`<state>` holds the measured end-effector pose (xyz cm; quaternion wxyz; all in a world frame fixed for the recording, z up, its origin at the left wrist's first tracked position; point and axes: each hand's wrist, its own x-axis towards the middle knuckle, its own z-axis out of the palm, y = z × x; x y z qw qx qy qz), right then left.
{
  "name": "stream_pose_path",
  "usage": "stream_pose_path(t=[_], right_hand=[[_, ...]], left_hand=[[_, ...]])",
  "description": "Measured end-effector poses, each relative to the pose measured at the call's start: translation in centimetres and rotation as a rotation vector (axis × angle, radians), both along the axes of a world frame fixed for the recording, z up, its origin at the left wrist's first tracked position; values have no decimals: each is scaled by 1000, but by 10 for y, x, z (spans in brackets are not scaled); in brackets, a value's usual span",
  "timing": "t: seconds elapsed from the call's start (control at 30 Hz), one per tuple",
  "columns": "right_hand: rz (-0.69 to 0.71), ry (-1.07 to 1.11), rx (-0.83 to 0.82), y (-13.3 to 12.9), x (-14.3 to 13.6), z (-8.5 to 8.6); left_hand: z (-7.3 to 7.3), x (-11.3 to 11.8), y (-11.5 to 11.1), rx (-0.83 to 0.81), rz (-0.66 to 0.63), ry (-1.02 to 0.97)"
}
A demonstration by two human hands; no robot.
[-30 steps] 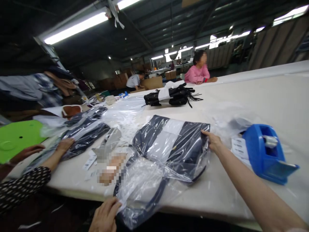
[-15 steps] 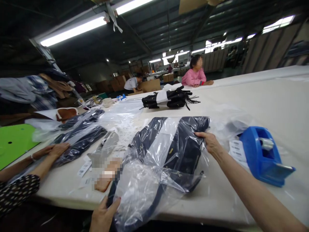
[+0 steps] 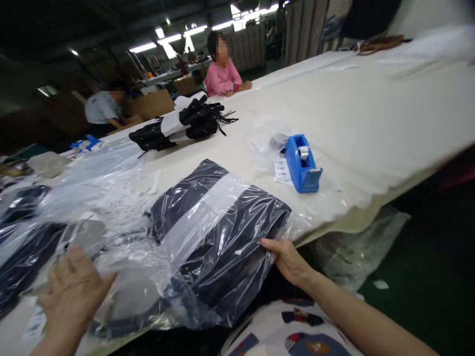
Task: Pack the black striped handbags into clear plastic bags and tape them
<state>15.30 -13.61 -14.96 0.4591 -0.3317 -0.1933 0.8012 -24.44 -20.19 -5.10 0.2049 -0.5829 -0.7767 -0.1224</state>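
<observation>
Where right hand (image 3: pixel 287 259) pinches, glossy plastic (image 3: pixel 156 262) wrinkles | squarish dark bundle (image 3: pixel 233 242)

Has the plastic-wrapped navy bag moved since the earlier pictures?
Yes, toward the wearer. Judged against the near edge of the white-covered table, the plastic-wrapped navy bag has come closer, and part of its body now overhangs that edge.

L grip (image 3: pixel 72 289) splayed; R grip (image 3: pixel 286 258) pinched, R arm (image 3: pixel 349 304) fwd.
</observation>
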Motion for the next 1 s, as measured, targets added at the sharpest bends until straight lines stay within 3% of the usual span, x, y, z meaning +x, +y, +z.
stream_pose_path(t=[0.07, 0.1, 0.17, 0.23, 0.3, 0.37, 0.43, 0.53, 0.63, 0.7, 0.77, 0.83, 1.0], right_hand=[[18, 26, -1, -8, 14, 0], [2, 10, -12, -11, 21, -1], [-67, -50, -40, -15, 36, -6], [-165, -96, -55, -17, 48, -12], [-255, -111, -73, -16, 54, -17], [-317, -128, -91, -13, 57, -21], [-345, -170, -84, -8, 56, -24], [-409, -316, 21, -3, 55, -27], [-521, -581, 257, -3, 54, -28], [-524, -761, 527, -3, 53, -28], [-439, -889, 822, 0, 49, -26], [-288, -1007, 1018, 5, 39, -22], [157, -1318, 1032, 22, 1, -8]], left_hand=[[-3, 53, 11, 0, -45, 110], [-7, 86, 18, -36, -138, 122], [-17, 157, 33, -32, -459, -5], [-30, 225, 50, -90, -651, -165], [-44, 278, 65, -127, -694, -166], [-56, 311, 78, -196, -656, -75], [-63, 323, 89, -262, -574, 38], [-62, 319, 101, -357, -504, 134], [-52, 308, 112, -444, -478, 75], [-44, 303, 119, -478, -423, -25], [-37, 300, 125, -509, -382, -125], [-33, 299, 127, -512, -380, -167], [-35, 304, 119, -361, -436, 90]])
